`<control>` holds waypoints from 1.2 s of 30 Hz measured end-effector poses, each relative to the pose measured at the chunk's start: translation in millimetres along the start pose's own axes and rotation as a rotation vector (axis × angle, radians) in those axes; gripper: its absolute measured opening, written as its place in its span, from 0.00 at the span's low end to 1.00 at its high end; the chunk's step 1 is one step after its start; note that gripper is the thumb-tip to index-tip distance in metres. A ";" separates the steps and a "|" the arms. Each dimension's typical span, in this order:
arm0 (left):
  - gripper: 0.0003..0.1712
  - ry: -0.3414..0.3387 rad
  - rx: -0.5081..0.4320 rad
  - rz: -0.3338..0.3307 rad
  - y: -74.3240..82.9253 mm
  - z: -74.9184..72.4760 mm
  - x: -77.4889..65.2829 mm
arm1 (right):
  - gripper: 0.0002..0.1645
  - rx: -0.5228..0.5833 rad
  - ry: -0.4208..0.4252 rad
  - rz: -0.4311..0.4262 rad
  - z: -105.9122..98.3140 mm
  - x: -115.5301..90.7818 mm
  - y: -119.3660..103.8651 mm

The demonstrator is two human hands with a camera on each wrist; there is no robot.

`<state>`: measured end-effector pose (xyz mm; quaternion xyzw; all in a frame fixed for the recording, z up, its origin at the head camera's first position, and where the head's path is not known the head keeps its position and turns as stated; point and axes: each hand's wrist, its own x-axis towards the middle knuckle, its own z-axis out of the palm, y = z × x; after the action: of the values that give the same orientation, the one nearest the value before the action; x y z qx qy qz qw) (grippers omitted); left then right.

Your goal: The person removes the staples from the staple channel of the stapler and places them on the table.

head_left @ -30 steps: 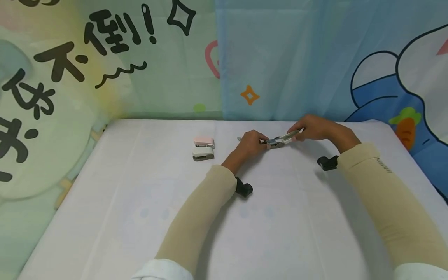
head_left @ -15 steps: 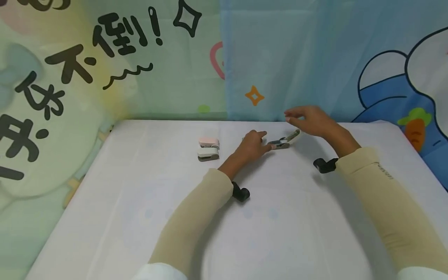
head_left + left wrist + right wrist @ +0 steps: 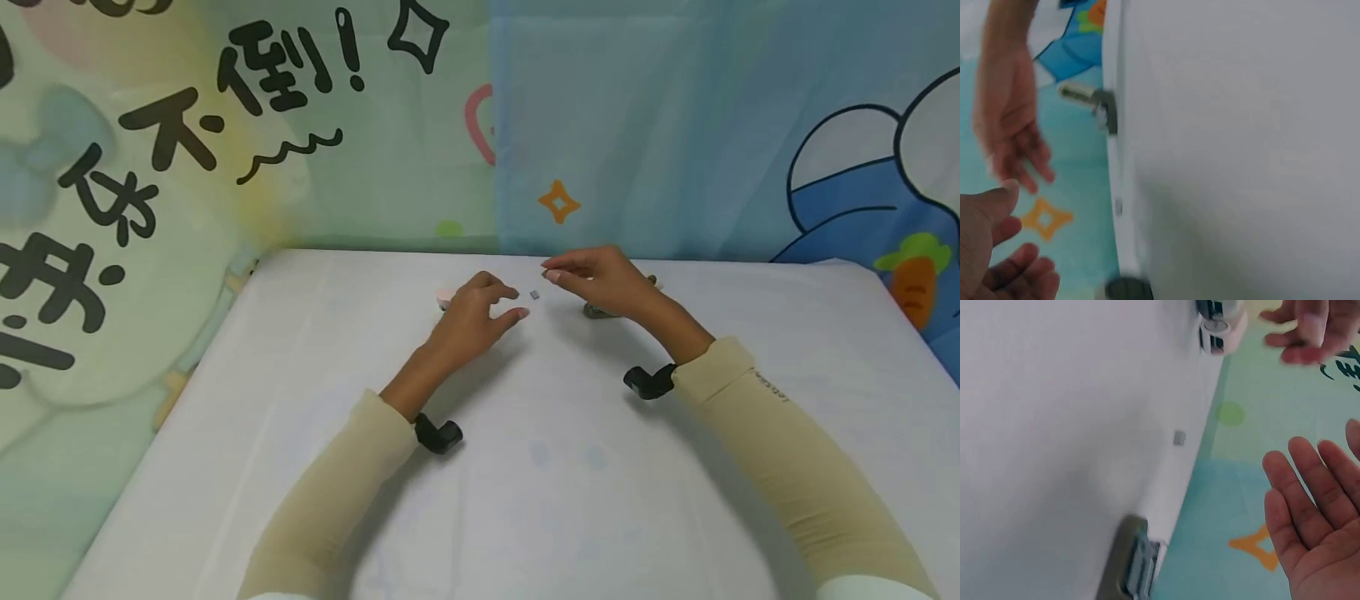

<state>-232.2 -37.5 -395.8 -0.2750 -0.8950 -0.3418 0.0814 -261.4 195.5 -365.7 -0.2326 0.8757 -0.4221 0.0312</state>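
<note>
A small grey block point(image 3: 534, 295), resembling a short strip of staples, lies on the table between my hands. My left hand point(image 3: 474, 312) hovers left of it with thumb and fingers spread, holding nothing. On the other side my right hand point(image 3: 600, 279) is above the table, also without anything in it; its fingers extend loosely in the right wrist view. Behind the right hand, mostly hidden in the head view, sits a stapler point(image 3: 597, 312). The left wrist view shows this stapler point(image 3: 1107, 111) with its top arm swung up.
A second stapler, pink and white point(image 3: 1222, 334), stands left of the block, largely covered by the left hand in the head view. The white-clothed table point(image 3: 540, 500) ends at a printed curtain point(image 3: 637, 125) along the back. Both wrists carry black cameras point(image 3: 438, 435).
The left hand has let go of the opened stapler and moved left. My right hand, which released its raised arm earlier, has moved left and lower, toward the small grey block.
</note>
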 end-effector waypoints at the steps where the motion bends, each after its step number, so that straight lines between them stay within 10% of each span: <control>1: 0.20 0.029 0.001 -0.012 -4.8 -6.5 -6.3 | 0.21 0.017 -0.013 0.003 3.2 1.7 -0.1; 9: 0.29 0.073 0.013 -0.186 -42.8 -31.7 -47.1 | 0.20 0.115 -0.168 -0.028 36.9 19.4 -8.2; 19: 0.31 -0.115 -0.073 -0.446 -55.8 -33.1 -45.6 | 0.21 0.071 -0.337 -0.093 77.6 34.6 -29.1; 36: 0.12 -0.054 -0.239 -0.333 -53.9 -18.1 -42.9 | 0.25 -0.069 -0.338 -0.102 84.3 30.6 -32.7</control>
<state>-226.7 -101.3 -427.0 -0.1402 -0.8831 -0.4466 -0.0331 -254.9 103.6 -390.8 -0.3454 0.8590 -0.3476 0.1482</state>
